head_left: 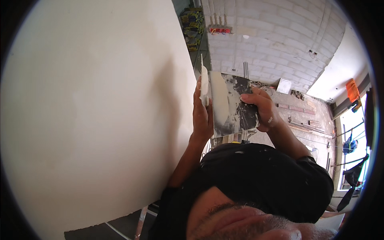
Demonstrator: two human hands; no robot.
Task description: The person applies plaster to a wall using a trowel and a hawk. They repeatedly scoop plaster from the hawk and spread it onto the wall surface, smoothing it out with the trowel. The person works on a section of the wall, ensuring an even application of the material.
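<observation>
The right hand [265,107] pinches a flat, dark board [249,114] near its right edge, with the thumb on the front; the other fingers are mostly hidden by the board. The board is held up in front of the chest and has thick, pale paste [219,94] along its left side and smears in the middle. The left hand [203,120] is just beside the board's left edge, at a thin tool [204,86] with white paste on it. We see that tool from its side, so its shape is hard to make out, and I cannot tell how tightly the fingers hold it. A big, pale wall [92,104] fills the left and has a soft shadow on it. The black shirt [264,172] hides part of the messy floor [294,114]. At the far right, a blue thing [350,145] is too small to tell, and the dark round rim cuts off the corners.
</observation>
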